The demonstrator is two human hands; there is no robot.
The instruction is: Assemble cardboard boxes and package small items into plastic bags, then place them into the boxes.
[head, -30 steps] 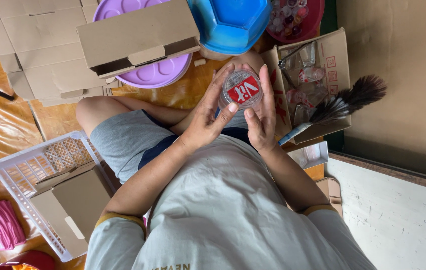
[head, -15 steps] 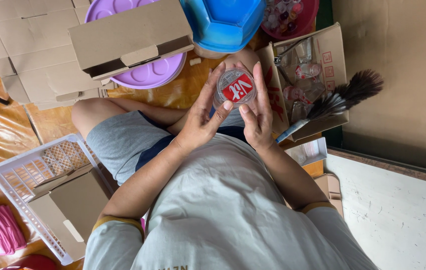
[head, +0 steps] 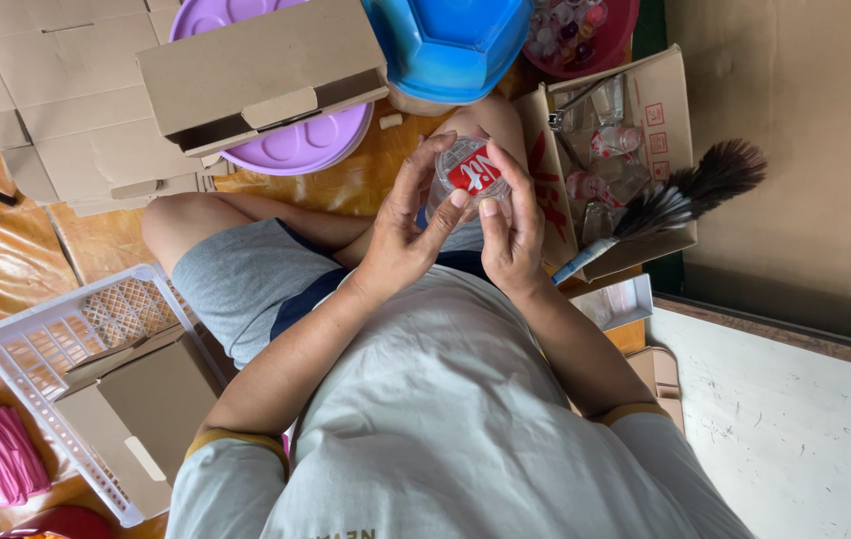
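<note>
Both of my hands hold a small clear round jar with a red label (head: pixel 469 168) in front of my chest, above my crossed legs. My left hand (head: pixel 401 235) cups it from the left, with the thumb and fingers on its rim. The fingers of my right hand (head: pixel 510 228) press on it from the right and below. Most of the jar's body is hidden by my fingers. I sit on the floor in a grey shirt and grey shorts.
A folded cardboard box (head: pixel 256 80) rests on a purple plastic lid (head: pixel 296 145); a blue bowl (head: pixel 450 40) is beside them. An open carton of clear jars (head: pixel 635 120) and a feather duster (head: pixel 690 195) lie to the right. A white basket (head: pixel 36 344) holding a cardboard box is on the left.
The jar has come slightly lower and closer to me, and my fingers have wrapped more over its label. The surroundings have not changed.
</note>
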